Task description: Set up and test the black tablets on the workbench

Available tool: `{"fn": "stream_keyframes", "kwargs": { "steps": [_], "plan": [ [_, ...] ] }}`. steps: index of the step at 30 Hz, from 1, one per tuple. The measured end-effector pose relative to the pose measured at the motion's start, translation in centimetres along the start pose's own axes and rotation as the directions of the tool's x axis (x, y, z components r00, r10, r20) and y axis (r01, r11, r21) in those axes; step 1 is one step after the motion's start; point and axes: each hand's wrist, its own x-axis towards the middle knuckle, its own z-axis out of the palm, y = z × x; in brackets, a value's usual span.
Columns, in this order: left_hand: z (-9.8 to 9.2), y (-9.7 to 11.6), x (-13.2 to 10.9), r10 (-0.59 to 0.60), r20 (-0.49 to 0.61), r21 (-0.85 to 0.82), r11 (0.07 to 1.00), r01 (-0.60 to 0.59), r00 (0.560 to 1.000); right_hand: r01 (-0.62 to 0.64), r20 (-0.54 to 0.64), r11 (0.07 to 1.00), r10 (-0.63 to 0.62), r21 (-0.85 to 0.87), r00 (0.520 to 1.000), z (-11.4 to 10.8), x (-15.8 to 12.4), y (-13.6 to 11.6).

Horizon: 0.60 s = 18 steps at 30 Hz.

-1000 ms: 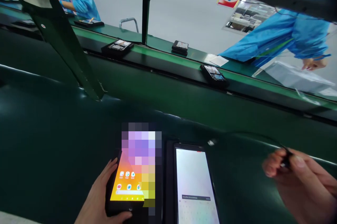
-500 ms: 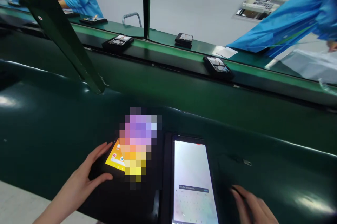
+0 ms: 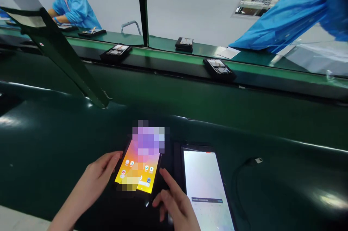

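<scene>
A lit smartphone (image 3: 153, 178) with a yellow and orange home screen lies on the bench before me, its upper part blurred out. My left hand (image 3: 102, 171) grips its left edge, with the fingertips at the dark frame. On the other side, my right hand (image 3: 178, 204) has its index finger stretched to the phone's right edge and its other fingers bent, holding nothing. Beside it, partly covered by that hand, rests a larger device (image 3: 205, 176) with a pale screen and a dark message bar. To the right lies a thin black cable (image 3: 236, 184) with a metal plug (image 3: 259, 160).
A green slanted post (image 3: 73, 61) rises at the left. Beyond a raised edge runs a dark conveyor belt (image 3: 154, 57) carrying several black trays, one of them (image 3: 219, 68) at the right. A person in a blue sleeve (image 3: 78, 4) works at the far left; blue cloth (image 3: 285, 21) hangs at the right.
My right hand has come left from beside the cable to the smartphone's right edge. My left hand's fingers have drawn together at the phone's left edge. The view has shifted slightly.
</scene>
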Motion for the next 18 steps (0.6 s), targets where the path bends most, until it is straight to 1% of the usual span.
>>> {"fn": "stream_keyframes", "kwargs": {
  "steps": [2,3,4,6,7,8,10,12,14,16,18],
  "plan": [
    [0.4,0.2,0.2,-0.033,0.013,-0.028,0.999,0.034,0.999,-0.105,0.025,0.979,0.102,0.175,0.994,0.2,0.4,-0.6],
    [0.6,0.4,0.4,-0.049,0.032,-0.056,0.997,0.051,0.998,-0.14,0.026,0.964,0.137,0.227,0.99,0.4,0.5,-0.8],
    [0.8,0.6,0.5,-0.06,0.063,-0.093,0.993,0.066,0.996,-0.164,0.027,0.954,0.162,0.251,0.986,0.5,0.6,-0.9],
    [1.2,1.2,0.5,-0.058,0.124,-0.178,0.981,0.08,0.991,-0.165,0.029,0.96,0.163,0.224,0.986,1.0,0.8,-0.7],
    [1.4,1.4,0.4,-0.05,0.146,-0.216,0.973,0.081,0.988,-0.138,0.022,0.973,0.136,0.186,0.99,1.3,0.9,-0.4],
    [1.5,1.7,0.2,-0.049,0.145,-0.258,0.962,0.085,0.988,-0.088,0.007,0.986,0.088,0.142,0.996,1.5,1.0,-0.1],
    [1.6,1.9,-0.4,-0.087,0.073,-0.367,0.924,0.108,0.994,0.057,-0.036,0.997,-0.055,0.049,0.998,2.0,1.1,0.7],
    [1.6,1.9,-1.0,-0.152,-0.021,-0.493,0.862,0.122,0.988,0.202,-0.055,0.979,-0.204,-0.04,0.977,2.3,1.2,1.2],
    [1.7,1.6,-1.4,-0.193,-0.078,-0.591,0.799,0.111,0.978,0.308,-0.046,0.945,-0.314,-0.115,0.948,2.5,1.1,1.4],
    [1.8,1.2,-1.6,-0.179,-0.1,-0.629,0.774,0.077,0.979,0.37,-0.035,0.913,-0.381,-0.17,0.924,2.4,0.9,1.4],
    [2.0,0.6,-1.6,-0.145,-0.132,-0.635,0.772,0.028,0.981,0.399,-0.036,0.896,-0.413,-0.197,0.91,2.2,0.6,1.3]
  ]
}}
